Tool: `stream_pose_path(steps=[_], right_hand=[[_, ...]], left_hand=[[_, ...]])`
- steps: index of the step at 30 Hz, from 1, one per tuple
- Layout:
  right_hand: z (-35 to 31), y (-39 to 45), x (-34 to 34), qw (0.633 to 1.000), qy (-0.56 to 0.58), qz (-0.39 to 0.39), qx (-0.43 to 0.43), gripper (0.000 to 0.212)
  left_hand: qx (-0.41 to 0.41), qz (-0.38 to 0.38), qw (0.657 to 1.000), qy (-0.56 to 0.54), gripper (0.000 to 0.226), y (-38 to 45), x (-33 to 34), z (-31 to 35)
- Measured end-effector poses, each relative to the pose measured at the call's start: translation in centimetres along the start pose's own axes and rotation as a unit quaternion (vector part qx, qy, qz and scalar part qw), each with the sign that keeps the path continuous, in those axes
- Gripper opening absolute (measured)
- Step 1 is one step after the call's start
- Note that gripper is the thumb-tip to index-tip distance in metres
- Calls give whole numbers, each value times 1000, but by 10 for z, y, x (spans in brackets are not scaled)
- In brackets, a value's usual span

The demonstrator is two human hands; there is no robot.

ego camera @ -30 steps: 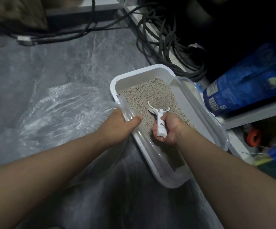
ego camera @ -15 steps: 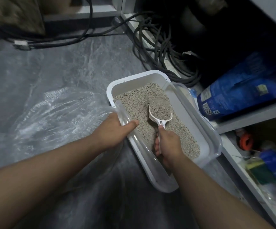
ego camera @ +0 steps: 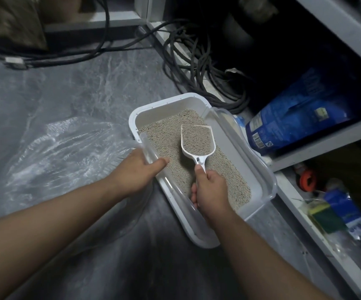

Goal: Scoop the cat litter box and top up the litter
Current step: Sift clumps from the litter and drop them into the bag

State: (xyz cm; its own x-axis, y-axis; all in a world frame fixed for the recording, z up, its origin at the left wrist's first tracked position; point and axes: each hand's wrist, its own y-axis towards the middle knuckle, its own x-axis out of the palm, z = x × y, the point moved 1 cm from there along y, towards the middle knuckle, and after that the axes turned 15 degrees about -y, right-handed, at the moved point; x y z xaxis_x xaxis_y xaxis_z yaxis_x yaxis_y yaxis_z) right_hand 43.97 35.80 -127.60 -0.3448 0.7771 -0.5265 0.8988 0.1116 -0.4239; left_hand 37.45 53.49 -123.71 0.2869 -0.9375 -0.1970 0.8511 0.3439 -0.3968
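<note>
Both hands grip: left hand (ego camera: 139,169) clasps the litter box (ego camera: 263,169) rim, right hand (ego camera: 210,191) holds a litter-filled scoop (ego camera: 198,140) mid-frame.

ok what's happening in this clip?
A person is scooping a cat litter box on the floor. The right hand grips the handle of a white scoop, which sits above the litter bed, loaded with litter. The left hand holds the box's near-left rim, thumb hooked inside. A clear plastic bag lies beside the box on the left, and a blue bag sits on a shelf to the right.
</note>
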Motion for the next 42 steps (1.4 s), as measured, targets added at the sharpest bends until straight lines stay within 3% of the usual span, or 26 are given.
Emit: stream_pose_path(steps=[8, 42], right_hand=[[-3, -8, -5, 999, 42, 0, 33, 37], [6, -6, -5, 999, -21, 35, 25, 39]], left_hand=[[-12, 3, 1000, 10, 42, 1, -1, -3], [3, 7, 1000, 22, 40, 5, 1, -10]])
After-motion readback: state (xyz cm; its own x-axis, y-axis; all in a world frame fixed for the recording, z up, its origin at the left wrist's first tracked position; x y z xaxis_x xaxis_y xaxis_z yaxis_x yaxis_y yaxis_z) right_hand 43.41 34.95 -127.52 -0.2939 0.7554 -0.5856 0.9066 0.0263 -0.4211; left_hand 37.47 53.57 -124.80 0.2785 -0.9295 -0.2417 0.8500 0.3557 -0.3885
